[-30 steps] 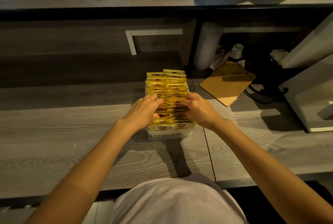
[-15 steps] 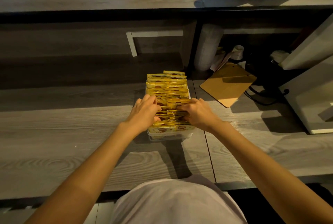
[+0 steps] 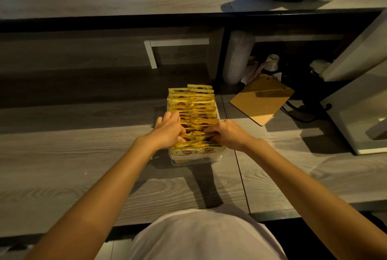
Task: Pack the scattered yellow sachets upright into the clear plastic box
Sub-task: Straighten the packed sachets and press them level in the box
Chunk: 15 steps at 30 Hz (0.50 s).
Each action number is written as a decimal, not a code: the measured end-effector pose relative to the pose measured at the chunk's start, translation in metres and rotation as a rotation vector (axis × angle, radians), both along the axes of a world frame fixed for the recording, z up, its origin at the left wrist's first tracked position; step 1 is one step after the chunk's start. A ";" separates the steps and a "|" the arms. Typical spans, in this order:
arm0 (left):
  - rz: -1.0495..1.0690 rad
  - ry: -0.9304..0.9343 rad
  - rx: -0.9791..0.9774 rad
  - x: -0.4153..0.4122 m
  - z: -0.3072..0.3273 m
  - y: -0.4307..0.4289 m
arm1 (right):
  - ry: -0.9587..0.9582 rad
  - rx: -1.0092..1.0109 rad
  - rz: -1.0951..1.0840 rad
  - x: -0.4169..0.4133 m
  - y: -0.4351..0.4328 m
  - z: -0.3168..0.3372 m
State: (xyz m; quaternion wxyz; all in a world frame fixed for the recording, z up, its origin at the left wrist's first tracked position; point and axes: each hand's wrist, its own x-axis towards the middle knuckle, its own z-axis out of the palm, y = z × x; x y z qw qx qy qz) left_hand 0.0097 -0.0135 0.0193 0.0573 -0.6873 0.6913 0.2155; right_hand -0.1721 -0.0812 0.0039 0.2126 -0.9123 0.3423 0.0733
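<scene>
A: Where do the yellow sachets (image 3: 192, 111) sit against the hands?

B: Between them. The left hand (image 3: 168, 131) presses on the left side of the row, the right hand (image 3: 228, 135) on the right side, both over the nearer half of the clear plastic box (image 3: 195, 158). The sachets in front of the knuckles, toward the table's near edge, and those beyond the hands, toward the far edge, are uncovered.

A: And the grip on each side?

B: The left grip has its fingers spread and bent down into the packets, the thumb toward the middle of the row; whether it pinches one sachet I cannot tell. The right grip is curled, fingertips tucked among the sachet tops (the tips themselves are hidden), so I cannot tell if it is clamped on anything.

A: What is in the box?

B: Sachets standing on edge in two files side by side, packed from the near wall to the far wall, tops above the rim. The nearest pair face the camera with red round logos.

A: Where is the box on the table (image 3: 62, 165)?

B: Around the middle, just left of a seam in the top. A brown clipboard (image 3: 261, 98) lies nearby to the right, apart from the box.
</scene>
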 end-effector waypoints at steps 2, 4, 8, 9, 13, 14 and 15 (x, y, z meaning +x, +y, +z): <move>-0.022 0.012 0.038 0.003 -0.001 0.003 | 0.010 -0.002 0.004 -0.001 0.001 -0.002; 0.038 0.120 0.042 0.005 0.002 0.004 | -0.002 0.040 0.007 -0.001 -0.001 0.001; 0.076 0.143 -0.097 0.003 -0.002 0.003 | -0.085 0.121 -0.049 -0.001 -0.003 0.004; 0.073 0.122 -0.123 0.001 -0.006 0.005 | -0.082 0.106 -0.051 0.000 -0.002 0.003; 0.064 0.083 -0.171 -0.003 -0.012 0.010 | -0.059 0.031 -0.017 0.001 0.001 0.001; 0.065 0.091 -0.187 -0.003 -0.012 0.011 | -0.058 0.028 -0.015 0.001 0.001 0.001; 0.073 0.105 -0.205 -0.003 -0.011 0.012 | -0.058 0.027 -0.016 0.001 0.000 0.002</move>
